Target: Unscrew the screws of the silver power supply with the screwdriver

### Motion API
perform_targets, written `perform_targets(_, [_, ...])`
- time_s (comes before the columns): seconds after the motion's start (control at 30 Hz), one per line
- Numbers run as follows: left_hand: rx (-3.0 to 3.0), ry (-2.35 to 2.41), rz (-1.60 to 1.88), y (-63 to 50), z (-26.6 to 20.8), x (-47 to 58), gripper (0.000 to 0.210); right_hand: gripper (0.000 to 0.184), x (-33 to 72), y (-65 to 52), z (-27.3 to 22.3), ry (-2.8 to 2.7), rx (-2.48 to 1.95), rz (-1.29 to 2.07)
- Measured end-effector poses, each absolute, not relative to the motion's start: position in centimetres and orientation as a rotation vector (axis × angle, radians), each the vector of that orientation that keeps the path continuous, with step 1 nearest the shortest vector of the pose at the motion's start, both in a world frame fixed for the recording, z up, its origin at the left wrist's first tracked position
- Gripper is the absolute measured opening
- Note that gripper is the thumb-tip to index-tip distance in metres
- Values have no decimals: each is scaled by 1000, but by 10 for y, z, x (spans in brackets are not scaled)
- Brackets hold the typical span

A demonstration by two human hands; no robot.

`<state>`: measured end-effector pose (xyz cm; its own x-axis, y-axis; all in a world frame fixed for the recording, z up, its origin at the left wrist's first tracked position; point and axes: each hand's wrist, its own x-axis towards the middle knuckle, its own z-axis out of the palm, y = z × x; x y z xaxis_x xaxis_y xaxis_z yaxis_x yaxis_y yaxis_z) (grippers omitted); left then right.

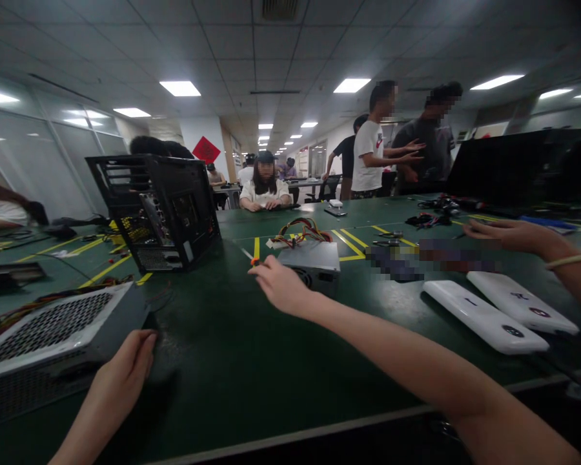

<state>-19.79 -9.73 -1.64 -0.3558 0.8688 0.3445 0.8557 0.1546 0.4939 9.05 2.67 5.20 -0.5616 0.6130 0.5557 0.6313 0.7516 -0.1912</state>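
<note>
My right hand [283, 287] reaches over the table with its fingers closed on a screwdriver [253, 259]. Its handle shows orange, and the pale shaft points up and to the left. Just behind that hand lies a small silver power supply [314, 261] with a bundle of coloured cables on top. At the lower left, my left hand [126, 361] is beside the corner of a larger power supply [62, 336] with a perforated cover. Its fingers are pressed together; what they hold, if anything, is hidden.
A black computer case [167, 216] stands upright at the left. Two white power banks [484, 316] lie at the right, near another person's hand [518, 236]. Cables [433, 216] and dark monitors [498, 171] are farther back on the green table [252, 387]. Several people are across the room.
</note>
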Motion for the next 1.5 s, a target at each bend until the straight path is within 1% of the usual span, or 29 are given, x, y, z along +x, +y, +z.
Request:
perform_targets(0.1, [1841, 2245, 894, -78, -3, -185, 32, 27, 33, 28, 35, -2493, -913, -32])
perform_targets(0.27, [2027, 2176, 688, -33, 13, -159, 20, 21, -32, 34, 13, -2601, -1033, -62])
perform_targets(0.4, [2035, 2225, 557, -15, 8, -159, 18, 27, -49, 36, 4, -2594, -1152, -103])
perform_targets(0.53, [2029, 2221, 492, -14, -5, -179, 19, 28, -51, 42, 0, -2582, -1203, -116])
perform_targets(0.63, [2004, 2197, 515, -13, -10, -187, 20, 29, -48, 44, 0, -2560, -1255, -122])
perform_targets(0.83, [2015, 1959, 622, -9, 0, -152, 23, 27, -13, 33, 6, -2579, -1251, -186])
perform_targets(1.0, [2007, 1743, 609, -19, 5, -106, 27, 25, 63, 16, 14, -2681, -1130, -280])
perform_targets(1.1, [2059, 1687, 577, -21, -1, -98, 27, 21, 109, 12, 16, -2760, -992, -354])
perform_targets(1.2, [2064, 1751, 517, -13, -11, -112, 25, 23, 139, 13, 16, -2790, -939, -393])
perform_targets(1.3, [2059, 1852, 473, 2, -18, -139, 27, 24, 154, 14, 16, -2771, -930, -389])
perform_targets(1.4, [2074, 1997, 412, 17, -18, -167, 28, 23, 161, 10, 19, -2705, -922, -329])
perform_targets(1.5, [2069, 2122, 337, 26, -13, -186, 26, 25, 172, 7, 30, -2541, -970, -223])
